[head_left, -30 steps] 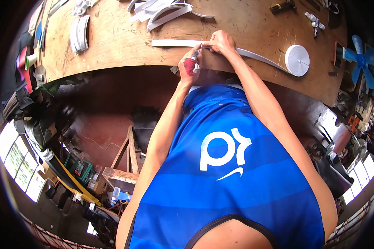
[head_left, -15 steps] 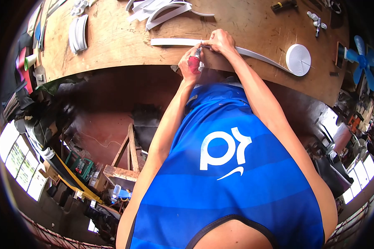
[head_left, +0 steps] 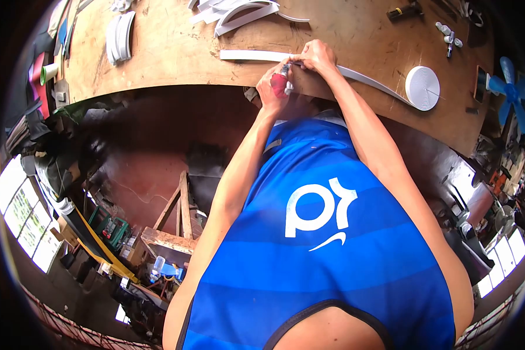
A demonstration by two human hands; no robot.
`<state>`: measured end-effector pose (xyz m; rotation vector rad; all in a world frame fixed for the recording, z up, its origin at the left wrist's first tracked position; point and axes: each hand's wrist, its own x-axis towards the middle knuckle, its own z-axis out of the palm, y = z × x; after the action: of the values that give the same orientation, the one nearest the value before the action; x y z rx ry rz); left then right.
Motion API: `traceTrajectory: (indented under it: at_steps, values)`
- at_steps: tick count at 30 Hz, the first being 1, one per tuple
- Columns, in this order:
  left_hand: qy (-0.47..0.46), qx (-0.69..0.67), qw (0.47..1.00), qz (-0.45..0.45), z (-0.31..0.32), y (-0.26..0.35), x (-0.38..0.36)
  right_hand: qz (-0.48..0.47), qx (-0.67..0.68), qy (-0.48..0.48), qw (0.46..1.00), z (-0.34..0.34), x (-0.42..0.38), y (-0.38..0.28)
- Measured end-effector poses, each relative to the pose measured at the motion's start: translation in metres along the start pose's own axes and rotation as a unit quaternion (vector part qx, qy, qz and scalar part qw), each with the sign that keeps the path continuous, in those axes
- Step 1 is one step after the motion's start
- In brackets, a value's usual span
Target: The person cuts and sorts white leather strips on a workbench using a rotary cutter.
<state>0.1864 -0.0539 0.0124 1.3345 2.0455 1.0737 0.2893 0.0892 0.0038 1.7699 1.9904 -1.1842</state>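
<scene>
A white strip lies along the near part of the wooden table and runs right to a round white roll. My left hand is closed around a small tool with a red part, whose upper end meets the strip. Beside it, my right hand pinches at the strip, its fingertips close to the tool. The exact contact between fingers, tool and strip is too small to make out.
Cut white strips lie in a pile at the table's back and in a stack at the left. A dark tool, white fittings, a phone-like object and a blue fan are on the right.
The whole view has shifted slightly, so the table and its objects appear a little further right. Both hands remain together at the strip, with the left wrist slightly turned.
</scene>
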Motion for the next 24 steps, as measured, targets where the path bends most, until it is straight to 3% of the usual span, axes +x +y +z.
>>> traceTrajectory:
  at_steps: [3,5,7,9,11,13,14,15,17,19,22,24]
  values:
    - [0.025,0.001,0.999,0.039,0.002,0.0,0.005,-0.015,-0.033,0.038,0.999,0.003,0.0,0.0]
    - [-0.037,0.005,0.997,-0.072,0.005,-0.001,0.007,0.0,-0.018,0.021,1.0,0.001,-0.001,0.0]
    - [-0.022,0.011,0.999,-0.039,0.007,-0.011,0.001,0.006,-0.004,0.004,1.0,-0.001,-0.004,-0.003]
    - [0.055,0.056,0.993,0.089,0.007,-0.013,0.0,-0.024,-0.007,0.012,1.0,-0.004,-0.003,-0.001]
    - [0.059,0.03,0.995,0.077,0.006,-0.01,-0.004,-0.017,-0.011,0.02,1.0,-0.003,-0.003,-0.003]
    - [-0.019,-0.005,0.998,-0.057,0.003,-0.003,0.0,0.012,-0.008,-0.006,1.0,-0.007,-0.007,-0.007]
    - [-0.038,0.003,0.996,-0.076,0.0,0.001,0.002,0.011,-0.011,-0.008,1.0,-0.005,-0.008,-0.005]
    - [-0.034,0.002,0.996,-0.079,0.0,0.0,-0.001,0.008,-0.023,-0.008,1.0,-0.005,-0.007,-0.004]
    - [0.011,0.033,0.999,0.029,-0.003,-0.002,-0.004,-0.003,-0.033,0.0,0.999,-0.007,-0.004,-0.007]
    - [-0.003,0.0,1.0,-0.025,-0.004,-0.004,-0.011,-0.018,0.005,0.034,0.999,-0.007,-0.008,-0.004]
    - [0.022,0.012,0.999,0.027,0.0,-0.013,-0.009,0.004,-0.006,0.001,1.0,-0.008,-0.005,-0.005]
    - [-0.033,0.031,0.997,-0.058,-0.007,-0.006,-0.006,0.01,-0.018,-0.012,1.0,-0.006,-0.005,-0.005]
